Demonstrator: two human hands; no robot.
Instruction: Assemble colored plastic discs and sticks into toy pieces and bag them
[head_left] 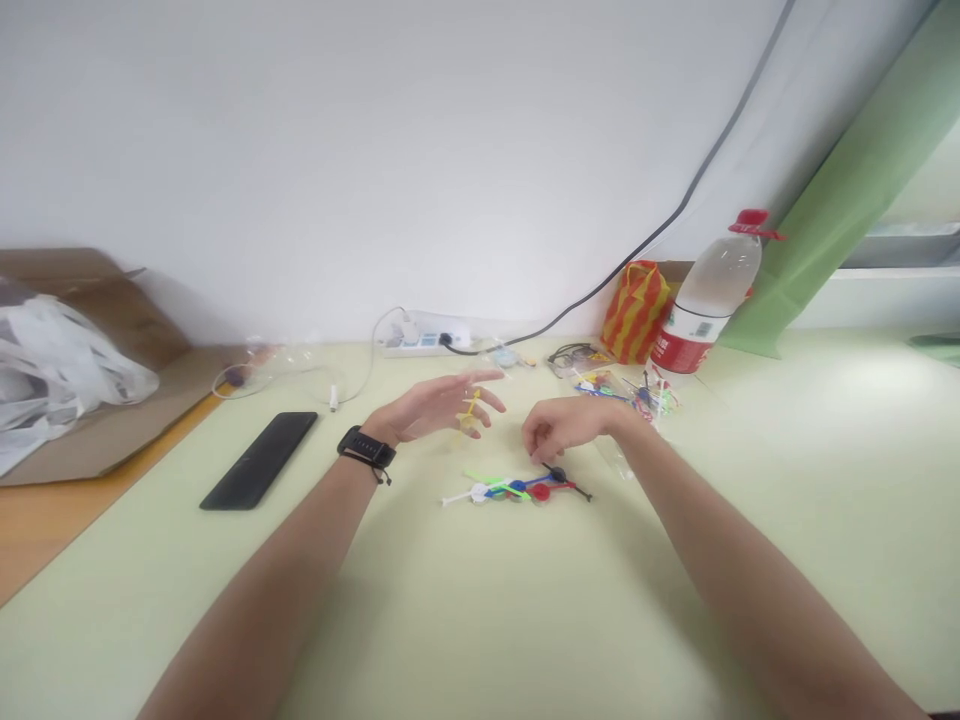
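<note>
My left hand (431, 408), with a black watch on the wrist, is raised over the table with its fingers partly spread. A yellow piece (471, 408) with a thin stem lies against those fingers; how it is gripped is unclear. To the right, my right hand (564, 425) has its fingers curled inward, and anything between their tips is hidden. Just below it, a row of small plastic pieces (517, 490) in white, green, blue, red and black lies overlapping on the table. The black round piece (557, 475) at its right end is nearest my right fingertips.
A black phone (259, 462) lies at left, beside a white cable (334, 398). A power strip (424, 335) is against the wall. At back right are more coloured pieces (600, 385), a striped bag (634, 312) and a bottle (705, 290). A cardboard box (150, 385) stands far left.
</note>
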